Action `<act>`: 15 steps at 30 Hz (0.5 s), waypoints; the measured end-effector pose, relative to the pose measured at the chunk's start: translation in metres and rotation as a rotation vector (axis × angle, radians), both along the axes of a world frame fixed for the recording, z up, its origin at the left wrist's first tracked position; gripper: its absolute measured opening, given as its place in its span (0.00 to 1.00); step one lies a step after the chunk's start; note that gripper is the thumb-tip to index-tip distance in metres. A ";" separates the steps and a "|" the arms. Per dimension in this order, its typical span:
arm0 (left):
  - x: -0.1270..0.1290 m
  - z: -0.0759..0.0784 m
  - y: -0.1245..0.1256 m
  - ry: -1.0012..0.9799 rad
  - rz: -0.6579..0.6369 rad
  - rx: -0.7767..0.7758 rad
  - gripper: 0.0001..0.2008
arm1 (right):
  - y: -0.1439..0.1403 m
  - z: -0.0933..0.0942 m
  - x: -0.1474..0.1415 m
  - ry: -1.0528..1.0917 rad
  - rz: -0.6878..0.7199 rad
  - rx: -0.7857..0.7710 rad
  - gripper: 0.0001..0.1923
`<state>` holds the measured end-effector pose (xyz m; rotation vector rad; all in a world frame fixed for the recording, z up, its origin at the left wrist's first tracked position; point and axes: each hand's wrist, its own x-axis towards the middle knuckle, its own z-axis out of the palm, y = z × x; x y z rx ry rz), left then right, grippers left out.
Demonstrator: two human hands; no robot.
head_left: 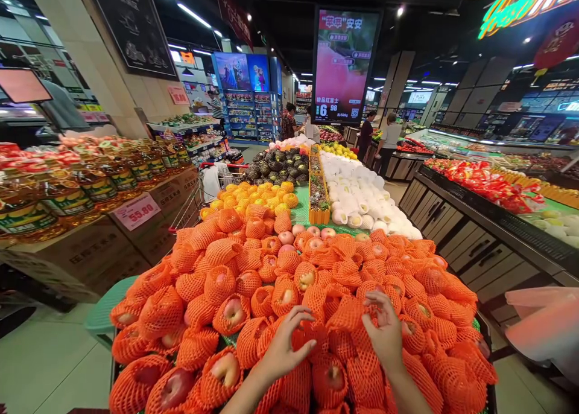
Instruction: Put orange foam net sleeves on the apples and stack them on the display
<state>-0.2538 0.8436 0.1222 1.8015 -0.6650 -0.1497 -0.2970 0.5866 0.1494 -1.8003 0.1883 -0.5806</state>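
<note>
Many apples in orange foam nets fill the display in front of me; one netted apple (329, 379) lies low between my arms. My left hand (289, 341) hovers over the pile with its fingers curved and the thumb held apart, nothing in its grasp. To its right, my right hand (382, 329) is also over the netted apples, fingers spread and bent, holding nothing. Whether any fingertip touches a net I cannot tell. Behind the hands, another netted apple (306, 277) shows its yellowish top, and a few bare apples (286, 238) sit at the back of the pile.
Oranges (253, 197), dark-skinned fruit (278, 166) and fruit in white foam nets (353, 197) lie farther back, split by an orange planter (319, 215). A green stool (106, 308) stands left, near oil bottles (63, 191). A hanging screen (346, 64) is overhead. People (386, 137) stand beyond.
</note>
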 end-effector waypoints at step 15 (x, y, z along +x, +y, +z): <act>-0.002 -0.012 -0.011 0.259 0.211 -0.126 0.24 | -0.048 0.056 0.134 0.384 0.539 -0.323 0.18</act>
